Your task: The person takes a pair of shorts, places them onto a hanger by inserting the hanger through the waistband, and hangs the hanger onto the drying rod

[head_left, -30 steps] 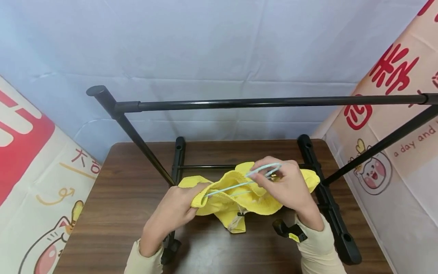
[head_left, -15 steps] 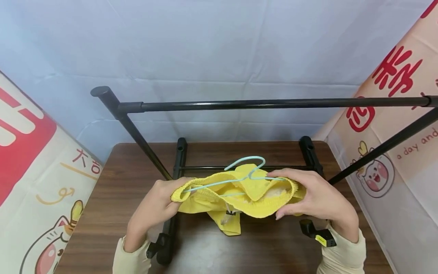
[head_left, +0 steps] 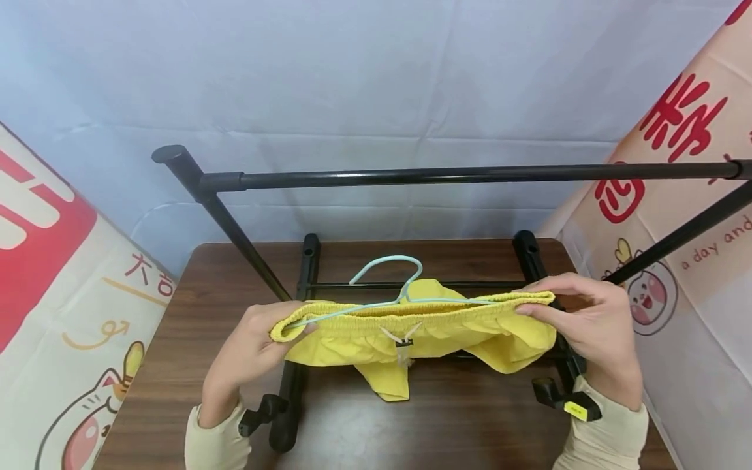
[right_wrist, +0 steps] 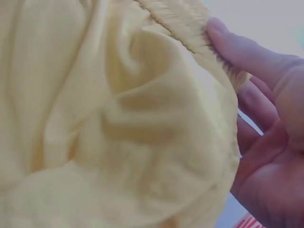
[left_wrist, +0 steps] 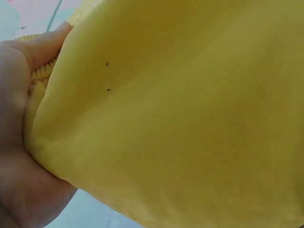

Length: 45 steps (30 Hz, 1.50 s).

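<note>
Yellow shorts with an elastic waistband and a white drawstring with a black toggle are held stretched sideways between both hands. My left hand grips the waistband's left end. At the right end, my right hand pinches the waistband between thumb and fingers. A pale blue hanger lies inside the waist opening, its hook standing up above the fabric toward the back and its arms reaching toward both ends. In the left wrist view the yellow fabric hides most of the scene; the right wrist view shows the thumb on the gathered waistband.
A black garment rack stands on the brown wooden table; its top bar runs across beyond the hands. The rack's feet lie left and right. A pale cloth hangs behind, with printed banners at both sides.
My right hand let go of the hanger's hook, moved right and took the waistband's end. The hands drew apart, and the waistband went from loose and gaping to stretched nearly straight.
</note>
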Each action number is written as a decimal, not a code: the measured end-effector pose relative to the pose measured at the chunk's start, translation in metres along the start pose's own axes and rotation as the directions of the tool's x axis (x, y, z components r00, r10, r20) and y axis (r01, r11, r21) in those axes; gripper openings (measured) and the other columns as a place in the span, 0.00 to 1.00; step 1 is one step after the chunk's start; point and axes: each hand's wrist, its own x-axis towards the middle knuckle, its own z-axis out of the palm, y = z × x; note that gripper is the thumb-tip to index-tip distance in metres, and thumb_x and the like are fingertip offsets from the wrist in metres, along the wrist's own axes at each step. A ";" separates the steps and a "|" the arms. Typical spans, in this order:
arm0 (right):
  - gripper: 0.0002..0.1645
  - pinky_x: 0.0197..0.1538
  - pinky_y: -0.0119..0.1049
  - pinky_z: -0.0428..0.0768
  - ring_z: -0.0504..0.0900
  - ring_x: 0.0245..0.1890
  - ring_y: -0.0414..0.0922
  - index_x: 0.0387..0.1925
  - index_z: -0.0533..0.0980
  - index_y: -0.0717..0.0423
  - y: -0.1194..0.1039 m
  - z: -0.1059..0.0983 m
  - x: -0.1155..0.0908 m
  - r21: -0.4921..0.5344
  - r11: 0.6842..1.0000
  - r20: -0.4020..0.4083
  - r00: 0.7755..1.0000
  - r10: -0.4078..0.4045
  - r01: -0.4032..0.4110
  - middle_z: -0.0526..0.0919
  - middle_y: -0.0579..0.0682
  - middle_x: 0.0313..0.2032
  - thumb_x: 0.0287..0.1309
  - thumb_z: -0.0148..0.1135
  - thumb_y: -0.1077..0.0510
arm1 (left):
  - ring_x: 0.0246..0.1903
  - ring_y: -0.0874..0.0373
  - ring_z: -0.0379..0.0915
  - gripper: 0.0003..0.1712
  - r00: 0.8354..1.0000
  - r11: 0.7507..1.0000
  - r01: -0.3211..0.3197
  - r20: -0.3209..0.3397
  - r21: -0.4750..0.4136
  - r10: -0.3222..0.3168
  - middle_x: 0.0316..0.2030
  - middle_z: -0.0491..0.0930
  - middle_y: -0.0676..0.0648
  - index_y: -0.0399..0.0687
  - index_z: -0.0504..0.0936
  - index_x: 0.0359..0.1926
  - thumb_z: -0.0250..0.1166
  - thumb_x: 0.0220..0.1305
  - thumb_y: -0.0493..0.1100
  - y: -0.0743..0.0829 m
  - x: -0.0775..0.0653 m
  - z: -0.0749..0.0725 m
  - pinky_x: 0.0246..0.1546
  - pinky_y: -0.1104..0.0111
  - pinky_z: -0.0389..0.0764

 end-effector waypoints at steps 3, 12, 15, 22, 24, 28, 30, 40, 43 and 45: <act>0.21 0.40 0.32 0.86 0.89 0.36 0.51 0.33 0.76 0.89 -0.004 -0.001 -0.004 0.092 0.995 -0.088 0.995 -0.038 0.046 0.87 0.67 0.35 0.27 0.65 0.92 | 0.26 0.70 0.69 0.13 0.999 0.998 -0.036 -0.003 -0.044 0.036 0.28 0.78 0.59 0.57 0.81 0.40 0.69 0.59 0.34 0.001 0.001 0.001 0.29 0.81 0.72; 0.33 0.41 0.28 0.83 0.85 0.41 0.42 0.53 0.75 0.73 0.005 -0.011 -0.018 -0.099 0.972 0.285 0.929 0.234 -0.214 0.85 0.59 0.48 0.40 0.69 0.82 | 0.22 0.73 0.60 0.13 1.000 0.995 -0.005 0.004 -0.097 0.006 0.19 0.65 0.59 0.59 0.76 0.29 0.71 0.58 0.36 0.008 0.003 0.009 0.23 0.85 0.64; 0.32 0.42 0.28 0.82 0.84 0.41 0.36 0.58 0.76 0.56 0.010 -0.012 -0.020 -0.340 0.903 0.461 0.790 0.404 -0.263 0.86 0.47 0.48 0.48 0.71 0.71 | 0.20 0.74 0.57 0.15 0.999 0.993 0.034 0.021 -0.116 -0.032 0.17 0.62 0.58 0.60 0.74 0.25 0.72 0.58 0.39 0.012 0.004 0.010 0.22 0.85 0.62; 0.30 0.43 0.31 0.83 0.81 0.42 0.35 0.61 0.71 0.61 0.022 -0.016 -0.025 -0.200 0.918 0.752 0.547 0.368 -0.343 0.85 0.48 0.48 0.56 0.65 0.72 | 0.20 0.73 0.59 0.09 0.992 0.988 0.075 0.106 -0.132 -0.061 0.17 0.63 0.59 0.61 0.78 0.29 0.70 0.61 0.44 0.016 0.007 0.014 0.21 0.83 0.63; 0.31 0.43 0.31 0.82 0.81 0.42 0.35 0.63 0.68 0.63 0.025 -0.016 -0.026 -0.152 0.928 0.800 0.509 0.318 -0.340 0.83 0.49 0.47 0.57 0.63 0.73 | 0.20 0.74 0.59 0.07 0.992 0.987 0.066 0.120 -0.147 -0.049 0.17 0.64 0.59 0.61 0.79 0.32 0.70 0.62 0.44 0.015 0.008 0.014 0.21 0.83 0.64; 0.27 0.41 0.31 0.82 0.80 0.41 0.36 0.62 0.69 0.61 0.027 -0.016 -0.033 -0.136 0.925 0.820 0.483 0.306 -0.355 0.81 0.50 0.43 0.63 0.54 0.75 | 0.19 0.75 0.59 0.06 0.994 0.979 0.031 0.110 -0.201 -0.009 0.17 0.66 0.59 0.57 0.80 0.34 0.70 0.61 0.40 0.011 0.008 0.014 0.20 0.84 0.64; 0.25 0.42 0.31 0.81 0.80 0.42 0.38 0.60 0.71 0.58 0.026 -0.016 -0.037 -0.162 0.918 0.797 0.501 0.338 -0.361 0.81 0.50 0.43 0.64 0.51 0.75 | 0.21 0.74 0.64 0.06 0.996 0.974 0.005 0.090 -0.226 0.016 0.20 0.73 0.58 0.54 0.82 0.36 0.69 0.61 0.37 0.009 0.008 0.015 0.21 0.83 0.68; 0.19 0.34 0.32 0.78 0.79 0.31 0.38 0.51 0.77 0.52 -0.004 -0.014 -0.032 -0.325 0.869 0.582 0.645 0.495 -0.374 0.80 0.43 0.33 0.66 0.51 0.73 | 0.34 0.62 0.81 0.13 0.997 0.862 -0.058 -0.081 -0.504 0.019 0.39 0.85 0.46 0.36 0.82 0.49 0.65 0.65 0.36 -0.011 0.005 0.008 0.33 0.71 0.82; 0.22 0.35 0.30 0.77 0.79 0.32 0.36 0.52 0.78 0.52 -0.017 -0.020 -0.028 -0.412 0.868 0.505 0.723 0.471 -0.278 0.83 0.40 0.37 0.63 0.54 0.75 | 0.38 0.63 0.79 0.24 0.992 0.857 0.112 0.003 -0.503 -0.128 0.43 0.83 0.50 0.42 0.78 0.56 0.72 0.59 0.42 -0.023 0.000 0.010 0.37 0.71 0.82; 0.24 0.37 0.29 0.77 0.80 0.35 0.35 0.54 0.78 0.55 -0.026 -0.028 -0.029 -0.436 0.853 0.442 0.757 0.481 -0.287 0.85 0.41 0.43 0.61 0.54 0.76 | 0.41 0.61 0.79 0.28 0.967 0.865 0.251 0.069 -0.434 -0.246 0.45 0.83 0.52 0.52 0.78 0.57 0.75 0.55 0.45 -0.033 -0.003 0.017 0.42 0.69 0.81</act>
